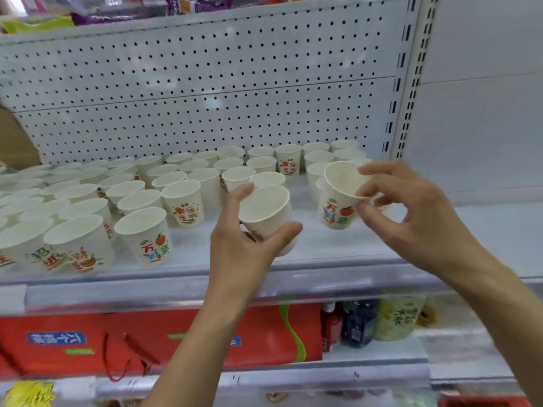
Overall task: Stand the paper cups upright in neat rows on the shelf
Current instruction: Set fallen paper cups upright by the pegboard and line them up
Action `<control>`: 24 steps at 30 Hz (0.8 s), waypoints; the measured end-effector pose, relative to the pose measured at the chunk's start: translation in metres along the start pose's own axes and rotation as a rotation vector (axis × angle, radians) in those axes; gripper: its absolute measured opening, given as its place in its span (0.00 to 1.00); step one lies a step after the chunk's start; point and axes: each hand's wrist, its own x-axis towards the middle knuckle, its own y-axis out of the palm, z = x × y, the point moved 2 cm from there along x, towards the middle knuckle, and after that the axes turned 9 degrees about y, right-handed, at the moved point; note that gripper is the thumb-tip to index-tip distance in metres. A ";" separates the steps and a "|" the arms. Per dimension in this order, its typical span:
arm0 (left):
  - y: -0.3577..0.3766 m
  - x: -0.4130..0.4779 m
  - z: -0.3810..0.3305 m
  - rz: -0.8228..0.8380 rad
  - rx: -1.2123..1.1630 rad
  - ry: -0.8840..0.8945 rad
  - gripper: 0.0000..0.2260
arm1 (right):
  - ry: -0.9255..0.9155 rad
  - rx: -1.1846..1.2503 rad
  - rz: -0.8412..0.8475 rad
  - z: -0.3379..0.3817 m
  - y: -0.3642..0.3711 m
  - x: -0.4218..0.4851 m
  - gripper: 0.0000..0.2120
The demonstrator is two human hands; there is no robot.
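Two hands at a white shelf [346, 248] stocked with printed paper cups. The left hand [244, 245] curls its fingers and thumb round the first cup [266, 215], which is held tilted above the shelf front. The right hand [411, 218] pinches the rim of the second cup [338, 198] between thumb and fingertips, mouth up, to the right of the first. Rows of cups [147, 195] stand upright across the left and back, before a pegboard panel [205, 83].

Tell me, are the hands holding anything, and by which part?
The left hand grips one paper cup around its side; the right hand pinches a second cup by its rim.
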 end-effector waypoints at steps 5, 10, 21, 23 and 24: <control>0.061 0.006 -0.013 0.100 0.127 0.050 0.37 | 0.142 -0.102 0.078 -0.039 -0.029 -0.008 0.04; 0.087 0.001 -0.012 0.250 0.244 0.023 0.46 | 0.173 -0.110 0.178 -0.057 -0.032 -0.011 0.06; 0.086 -0.012 -0.008 0.391 0.022 -0.124 0.43 | 0.389 0.062 0.076 -0.065 -0.007 -0.011 0.45; 0.092 -0.011 -0.010 0.340 0.030 -0.140 0.42 | 0.398 0.099 0.041 -0.069 -0.001 -0.009 0.44; 0.095 -0.011 -0.011 0.302 0.035 -0.147 0.42 | 0.400 0.118 0.027 -0.071 0.000 -0.008 0.42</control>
